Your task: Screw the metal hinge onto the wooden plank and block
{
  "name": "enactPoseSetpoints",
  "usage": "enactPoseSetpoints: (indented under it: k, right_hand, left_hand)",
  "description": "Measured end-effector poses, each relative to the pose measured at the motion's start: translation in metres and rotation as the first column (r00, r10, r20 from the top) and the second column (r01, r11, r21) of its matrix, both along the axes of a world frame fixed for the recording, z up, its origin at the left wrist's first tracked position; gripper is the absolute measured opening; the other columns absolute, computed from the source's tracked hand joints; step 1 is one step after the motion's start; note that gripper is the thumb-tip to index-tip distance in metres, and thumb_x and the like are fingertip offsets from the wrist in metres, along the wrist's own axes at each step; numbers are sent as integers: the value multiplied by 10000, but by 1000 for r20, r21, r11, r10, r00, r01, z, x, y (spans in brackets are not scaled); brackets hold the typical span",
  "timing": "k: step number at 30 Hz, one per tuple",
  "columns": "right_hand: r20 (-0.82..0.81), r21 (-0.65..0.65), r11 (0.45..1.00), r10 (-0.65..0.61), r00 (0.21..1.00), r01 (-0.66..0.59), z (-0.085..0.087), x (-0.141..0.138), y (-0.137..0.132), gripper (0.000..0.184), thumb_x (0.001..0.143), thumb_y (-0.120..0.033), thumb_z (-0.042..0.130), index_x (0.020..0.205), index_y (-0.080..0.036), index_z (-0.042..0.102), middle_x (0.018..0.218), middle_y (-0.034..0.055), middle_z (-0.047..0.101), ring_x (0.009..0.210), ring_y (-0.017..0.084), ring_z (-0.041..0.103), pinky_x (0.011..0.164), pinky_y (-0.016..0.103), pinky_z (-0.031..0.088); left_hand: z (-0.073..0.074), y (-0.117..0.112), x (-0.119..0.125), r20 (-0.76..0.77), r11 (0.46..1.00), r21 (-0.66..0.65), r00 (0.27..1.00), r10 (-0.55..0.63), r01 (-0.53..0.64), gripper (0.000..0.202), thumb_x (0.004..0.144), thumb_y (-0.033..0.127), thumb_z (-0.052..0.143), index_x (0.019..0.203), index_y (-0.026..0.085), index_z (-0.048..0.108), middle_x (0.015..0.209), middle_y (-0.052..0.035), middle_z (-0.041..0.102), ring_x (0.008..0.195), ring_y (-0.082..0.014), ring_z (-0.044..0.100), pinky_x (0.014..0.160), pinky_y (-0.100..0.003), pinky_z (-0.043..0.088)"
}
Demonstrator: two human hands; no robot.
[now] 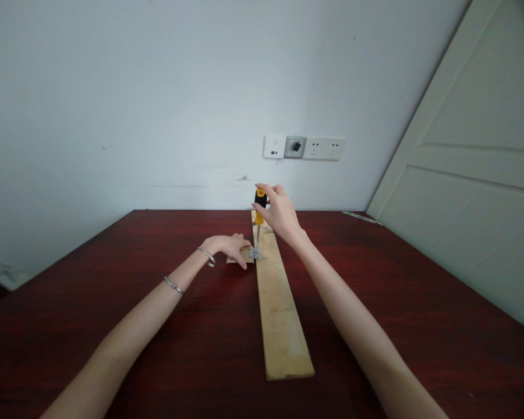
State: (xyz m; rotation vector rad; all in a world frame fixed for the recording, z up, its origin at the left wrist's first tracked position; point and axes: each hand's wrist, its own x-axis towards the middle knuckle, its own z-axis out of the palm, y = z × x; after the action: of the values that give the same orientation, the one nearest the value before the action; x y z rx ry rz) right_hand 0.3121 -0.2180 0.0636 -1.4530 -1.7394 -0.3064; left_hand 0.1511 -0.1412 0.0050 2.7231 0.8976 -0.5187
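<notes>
My right hand [280, 210] is closed round the black and yellow handle of a screwdriver [259, 203]. The screwdriver stands nearly upright, its tip down at a small metal hinge [254, 252]. One leaf of that hinge lies on the left edge of a long wooden board [283, 314]; the other leaf lies on a short wooden piece [247, 256] to the left. My left hand [232, 247] lies over the short piece with fingers stretched out and thumb apart, covering much of it. Whether a screw sits under the tip is too small to tell.
The dark red wooden table [179, 349] reaches back to a pale wall. Wall sockets [323, 148] sit above its back edge, one holding a black plug [296, 146]. A thin pale strip [361, 217] lies at the back right. A white door panel [475, 174] leans along the right.
</notes>
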Motion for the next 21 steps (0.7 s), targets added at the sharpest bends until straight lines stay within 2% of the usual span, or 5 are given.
enactPoseSetpoints:
  k: [6,11,14,21]
  right_hand:
    - [13,2,1000,4,1000,-4,1,-3,-2,530,810,-222,529,1338,-192,489,1158,136,531,942,239,577,779,361,495]
    - [13,-33,999,-11,1000,11,0,-1,-2,509,826,-307,594,1322,-261,493,1154,103,482,861,196,572,721,341,498]
    - [32,-49,999,-23,999,25,2,-1,-3,466,852,-289,570,1312,-265,497,1116,90,506,814,180,571,687,319,485]
    - [68,-36,998,-51,996,53,2,-5,-6,543,831,-259,542,1362,-208,438,1151,125,563,914,254,592,685,334,474]
  left_hand:
    - [-1,1,0,9,1000,-8,1000,2,-2,966,550,709,642,1355,203,472,1281,-136,481,1148,-342,455,940,-387,416]
    - [-3,3,0,13,1000,-7,1000,4,-4,995,542,705,648,1376,198,455,1315,-142,465,1174,-351,435,955,-400,406]
    - [-3,3,0,17,1000,-4,1000,2,-2,999,539,698,651,1375,186,458,1306,-146,475,1169,-352,439,950,-394,407]
    - [-3,4,0,25,1000,-4,1000,-3,3,956,539,697,647,1353,227,475,1273,-119,496,1153,-341,448,939,-390,412]
